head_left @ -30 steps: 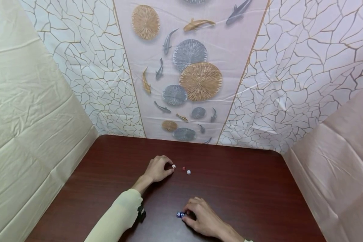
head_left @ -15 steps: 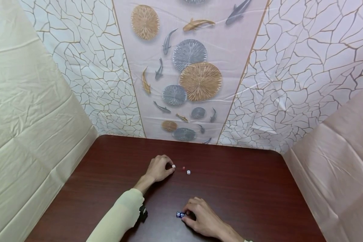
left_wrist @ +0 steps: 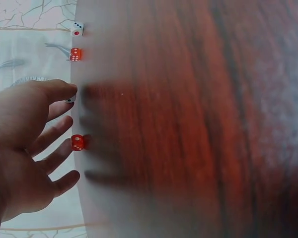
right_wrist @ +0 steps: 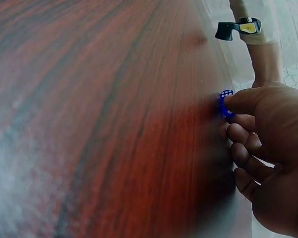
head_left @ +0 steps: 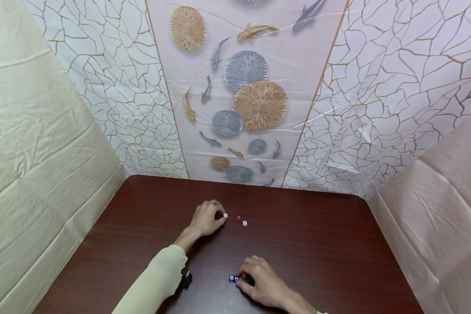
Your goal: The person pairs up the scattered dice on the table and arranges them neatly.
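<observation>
dark red-brown wood-grain table (head_left: 329,244): 2 grips, each on 1 die.
left hand (head_left: 206,219), thumb and finger narrowed to die width, pinches a small white cube die (head_left: 225,215) nearer the far edge; a translucent red cube die (head_left: 238,218) and 2nd white die (head_left: 245,223) lie to its right. right hand (head_left: 264,282) likewise pinches a small blue cube die (head_left: 237,278) touching a 2nd blue die (head_left: 231,278); wide tabletop room runs to the right edge.

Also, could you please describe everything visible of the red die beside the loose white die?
The red die is a small cube, translucent and plastic-looking, with pale pips on its visible faces. It sits flat on the reddish-brown table, apart from the loose white die. The left hand is near, not touching it.
</observation>
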`<state>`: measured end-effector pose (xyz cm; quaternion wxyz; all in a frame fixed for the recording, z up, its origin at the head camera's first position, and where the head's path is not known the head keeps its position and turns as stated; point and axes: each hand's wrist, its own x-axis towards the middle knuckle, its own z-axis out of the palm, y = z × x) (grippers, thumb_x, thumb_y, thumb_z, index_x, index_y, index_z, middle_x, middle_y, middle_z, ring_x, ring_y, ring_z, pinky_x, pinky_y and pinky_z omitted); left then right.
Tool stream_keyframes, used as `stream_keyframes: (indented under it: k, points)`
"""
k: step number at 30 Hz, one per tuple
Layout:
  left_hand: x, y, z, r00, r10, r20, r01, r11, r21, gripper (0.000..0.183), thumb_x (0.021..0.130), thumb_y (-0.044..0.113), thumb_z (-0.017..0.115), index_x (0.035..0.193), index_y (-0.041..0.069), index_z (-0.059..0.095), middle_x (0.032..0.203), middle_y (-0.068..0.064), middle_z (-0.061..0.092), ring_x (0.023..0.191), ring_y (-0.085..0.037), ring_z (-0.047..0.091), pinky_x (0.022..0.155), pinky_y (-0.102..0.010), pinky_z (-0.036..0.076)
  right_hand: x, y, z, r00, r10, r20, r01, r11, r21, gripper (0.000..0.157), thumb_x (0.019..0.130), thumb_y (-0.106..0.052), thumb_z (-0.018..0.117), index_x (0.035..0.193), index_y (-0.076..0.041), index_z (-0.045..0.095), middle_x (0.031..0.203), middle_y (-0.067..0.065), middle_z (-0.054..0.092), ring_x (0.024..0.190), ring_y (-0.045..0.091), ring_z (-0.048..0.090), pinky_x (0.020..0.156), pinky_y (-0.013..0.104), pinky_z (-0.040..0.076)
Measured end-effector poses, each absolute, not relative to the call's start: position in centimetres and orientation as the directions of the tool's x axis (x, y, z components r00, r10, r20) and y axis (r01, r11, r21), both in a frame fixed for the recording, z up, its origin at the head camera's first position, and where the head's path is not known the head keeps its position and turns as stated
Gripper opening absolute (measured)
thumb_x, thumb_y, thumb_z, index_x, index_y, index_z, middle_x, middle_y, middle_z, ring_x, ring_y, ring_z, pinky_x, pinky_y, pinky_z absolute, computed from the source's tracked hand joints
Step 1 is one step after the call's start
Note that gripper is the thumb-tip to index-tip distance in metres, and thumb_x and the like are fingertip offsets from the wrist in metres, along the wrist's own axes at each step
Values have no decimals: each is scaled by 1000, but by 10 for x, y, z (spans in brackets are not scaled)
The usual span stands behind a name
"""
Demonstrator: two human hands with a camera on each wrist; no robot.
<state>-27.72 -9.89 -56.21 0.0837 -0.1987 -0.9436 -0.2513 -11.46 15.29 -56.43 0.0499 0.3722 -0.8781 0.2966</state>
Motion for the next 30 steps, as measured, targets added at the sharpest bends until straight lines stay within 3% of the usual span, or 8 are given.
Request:
stream_keyframes:
  k: [30]
  points:
    - [-259,-104,-540,-886,367,284,462,749,476,7,99,22,85,101,15,85,125,-9,81,121,-39,75,107,-59,58,-115,153,-564,-717,-628,301,-679,535,-503,9,96,-17,89,103,-17,83,91,-15,68,89,-2,57,83,22,49]
